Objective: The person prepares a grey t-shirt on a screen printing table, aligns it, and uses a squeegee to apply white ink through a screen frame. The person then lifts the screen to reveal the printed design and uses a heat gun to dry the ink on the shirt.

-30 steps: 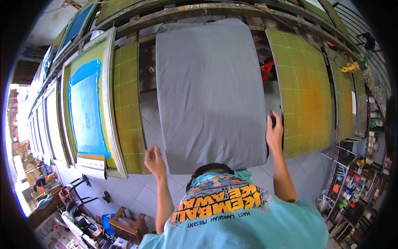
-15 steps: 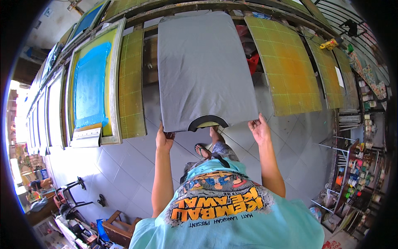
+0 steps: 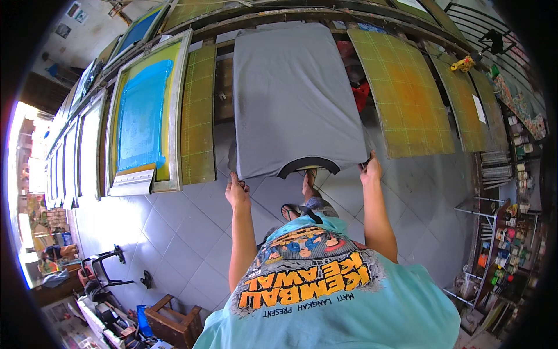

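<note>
A: We're in close, and there's the left hand (image 3: 238,192), fingers curled, right at the near-left corner of a grey T-shirt (image 3: 290,93)!

B: And across from it the right hand (image 3: 370,168), fingers bent up against the cloth at the near-right corner. Lovely symmetry!

A: So, are they gripping?

B: Tough call from up here. Those fingers are small in the wide view, and whether either hand is pinching fabric, I cannot tell.

A: Give us the shirt, then!

B: Spread over a covered board, running from its far edge down to both near corners, a few soft creases in it. The black collar (image 3: 308,161) curves in at the near edge, between the two hands.

A: And just off that edge, down below, a sandalled foot (image 3: 290,212) on the grey tiled floor (image 3: 407,215)!

B: Out to the left now: a narrow olive panel (image 3: 198,116), then a framed screen (image 3: 178,110) with a blue patch (image 3: 142,113) inside. A flat scraper (image 3: 132,182) lies along that frame's near edge.

A: To the right, a wider olive panel (image 3: 407,99), orange-stained across the middle, with something red (image 3: 361,96) showing in the gap before it.

B: And far out wide: a brown wooden stool (image 3: 174,320) lower left, crowded shelves (image 3: 503,256) lower right!
</note>
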### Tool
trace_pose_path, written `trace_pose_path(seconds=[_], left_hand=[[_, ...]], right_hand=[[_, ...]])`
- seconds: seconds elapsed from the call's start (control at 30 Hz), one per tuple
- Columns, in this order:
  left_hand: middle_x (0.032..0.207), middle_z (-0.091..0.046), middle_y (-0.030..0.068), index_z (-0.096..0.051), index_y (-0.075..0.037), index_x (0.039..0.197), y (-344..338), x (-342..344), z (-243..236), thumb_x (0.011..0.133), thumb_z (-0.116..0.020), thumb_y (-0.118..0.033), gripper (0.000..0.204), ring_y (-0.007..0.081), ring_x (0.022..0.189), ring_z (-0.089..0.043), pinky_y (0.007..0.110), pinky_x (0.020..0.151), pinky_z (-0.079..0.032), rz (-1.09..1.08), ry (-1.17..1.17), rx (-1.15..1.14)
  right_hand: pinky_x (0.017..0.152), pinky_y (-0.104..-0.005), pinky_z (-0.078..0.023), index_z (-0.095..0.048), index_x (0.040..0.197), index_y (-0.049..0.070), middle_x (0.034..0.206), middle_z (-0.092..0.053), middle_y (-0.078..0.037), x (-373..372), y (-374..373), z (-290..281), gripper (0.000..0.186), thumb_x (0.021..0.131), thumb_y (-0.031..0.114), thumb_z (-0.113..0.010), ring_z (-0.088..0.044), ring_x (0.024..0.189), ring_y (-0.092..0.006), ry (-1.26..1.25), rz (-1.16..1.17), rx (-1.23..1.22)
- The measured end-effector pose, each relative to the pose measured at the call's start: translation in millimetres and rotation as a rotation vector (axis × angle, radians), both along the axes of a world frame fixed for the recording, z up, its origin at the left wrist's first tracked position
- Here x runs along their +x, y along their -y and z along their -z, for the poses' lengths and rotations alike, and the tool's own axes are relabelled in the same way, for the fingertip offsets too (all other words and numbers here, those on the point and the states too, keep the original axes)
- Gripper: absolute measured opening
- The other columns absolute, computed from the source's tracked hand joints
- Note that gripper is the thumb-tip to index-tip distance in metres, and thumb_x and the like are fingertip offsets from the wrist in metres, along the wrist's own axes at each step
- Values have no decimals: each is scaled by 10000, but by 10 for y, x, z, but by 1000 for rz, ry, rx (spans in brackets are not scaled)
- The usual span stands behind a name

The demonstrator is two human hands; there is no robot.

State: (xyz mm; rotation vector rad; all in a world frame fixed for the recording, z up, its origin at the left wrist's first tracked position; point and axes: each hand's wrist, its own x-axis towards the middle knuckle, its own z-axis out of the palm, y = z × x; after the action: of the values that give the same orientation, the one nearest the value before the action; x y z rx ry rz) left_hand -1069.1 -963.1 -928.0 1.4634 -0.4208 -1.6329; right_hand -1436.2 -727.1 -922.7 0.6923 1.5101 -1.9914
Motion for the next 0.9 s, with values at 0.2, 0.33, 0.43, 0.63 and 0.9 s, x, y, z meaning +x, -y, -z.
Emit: trace_pose_path(seconds=[0.2,0.33,0.43,0.63,0.9], left_hand=[[890,-625,45,-627,-54,1098,-315,-490,-766,944,-725,-325,327,161,814,-617,292,695,-497,159,-244,41],[898,-672,50,-656,-25,1039,-433,-388,-385,901,-778,-293,324,162,815,-667,300,775,-550,606,-212,-74],[783,-667,14,-646,-49,891,-479,-452,-397,883,-799,-235,241,121,708,-652,245,710,-544,659,-103,-30],[755,-656,17,-544,-137,767,-666,-267,-490,865,-818,-210,299,82,635,-604,206,571,-461,529,-42,-31],[718,-635,4,-542,-136,766,-959,-73,-582,864,-819,-192,299,73,587,-556,206,517,-392,550,6,-2]], right_hand=[[724,-339,-573,-593,1087,26,1056,-654,-122,680,-164,-434,429,959,427,-672,-669,885,-213,-103,-501,-217],[694,-289,-563,-571,911,44,838,-676,-91,925,-20,-415,359,929,364,-733,-698,725,-188,-148,-625,-62],[682,-292,-559,-567,875,62,750,-663,-90,968,-110,-381,342,941,363,-716,-690,702,-177,-182,-600,-73],[668,-289,-550,-587,871,78,769,-664,-78,973,-362,-536,302,960,349,-686,-671,683,-156,-222,-619,-69],[690,-284,-548,-628,901,60,760,-663,-59,1117,-663,-657,291,972,338,-673,-670,701,-151,-264,-675,-2]])
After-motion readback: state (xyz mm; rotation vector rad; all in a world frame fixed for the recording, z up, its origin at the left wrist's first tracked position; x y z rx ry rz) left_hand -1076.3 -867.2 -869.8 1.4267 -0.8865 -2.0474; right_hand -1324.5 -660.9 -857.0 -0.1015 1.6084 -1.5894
